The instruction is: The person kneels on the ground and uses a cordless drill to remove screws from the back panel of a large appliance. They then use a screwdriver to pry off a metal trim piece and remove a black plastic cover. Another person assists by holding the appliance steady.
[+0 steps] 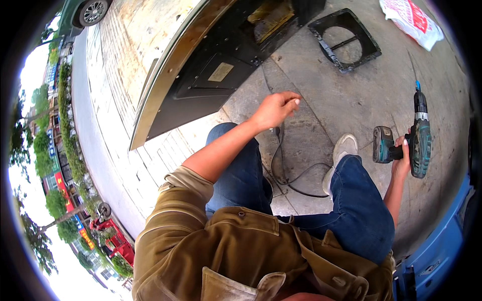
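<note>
My right hand (401, 159) grips a teal and black cordless drill (419, 140) by its handle, bit pointing away from me, battery pack toward my knee. My left hand (275, 108) is stretched forward over the concrete floor (361, 100), fingers loosely curled. It hovers just above a thin black cable (296, 183) that loops past my white shoe (341, 150). Whether the fingers pinch the cable is unclear. I am crouched, in blue jeans and an olive jacket.
A large black metal panel with a brass-coloured edge (211, 75) lies ahead of my left hand. A black square frame with a round opening (345, 39) and a white and red sack (411, 20) lie farther off. A blue object (437, 251) stands at my right.
</note>
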Demonstrator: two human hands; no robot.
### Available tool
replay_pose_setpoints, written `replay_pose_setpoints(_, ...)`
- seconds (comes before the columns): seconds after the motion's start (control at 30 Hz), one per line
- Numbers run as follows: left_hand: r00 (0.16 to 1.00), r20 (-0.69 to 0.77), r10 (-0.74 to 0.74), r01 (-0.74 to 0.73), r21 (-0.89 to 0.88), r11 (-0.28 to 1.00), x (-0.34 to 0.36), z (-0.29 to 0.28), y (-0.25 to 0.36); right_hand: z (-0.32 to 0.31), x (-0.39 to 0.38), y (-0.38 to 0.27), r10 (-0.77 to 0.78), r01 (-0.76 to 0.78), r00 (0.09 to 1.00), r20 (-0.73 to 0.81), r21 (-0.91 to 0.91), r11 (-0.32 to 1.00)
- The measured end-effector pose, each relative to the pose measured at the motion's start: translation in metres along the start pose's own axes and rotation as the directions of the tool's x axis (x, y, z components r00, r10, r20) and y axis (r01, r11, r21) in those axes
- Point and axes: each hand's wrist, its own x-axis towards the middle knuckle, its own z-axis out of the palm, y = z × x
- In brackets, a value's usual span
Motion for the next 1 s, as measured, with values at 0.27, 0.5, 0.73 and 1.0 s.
replay_pose_setpoints(0.27,0.987,0.035,0.158,-0.125,-0.451,0.884,-0.02,-0.01,0.015,0.046,-0.008,-0.06,0.025,0.365,0.821,0.57,-0.558,0.745)
replay_pose_setpoints(0.5,0.97,-0.104,0.22,-0.197,-0.865,0.461,-0.045,-0.034,0.018,0.171,-0.023,-0.129,0.346,0.321,0.704,0.62,-0.712,0.624)
replay_pose_setpoints(0.73,0.969,-0.245,0.017,-0.237,-0.915,0.326,-0.057,-0.038,0.021,0.202,-0.061,-0.119,0.176,0.492,0.685,0.707,-0.628,0.603)
replay_pose_setpoints(1.0,0.959,-0.237,-0.152,-0.154,-0.893,0.424,-0.054,-0.067,0.019,0.223,-0.077,-0.049,0.453,-0.064,0.778,0.435,-0.663,0.746)
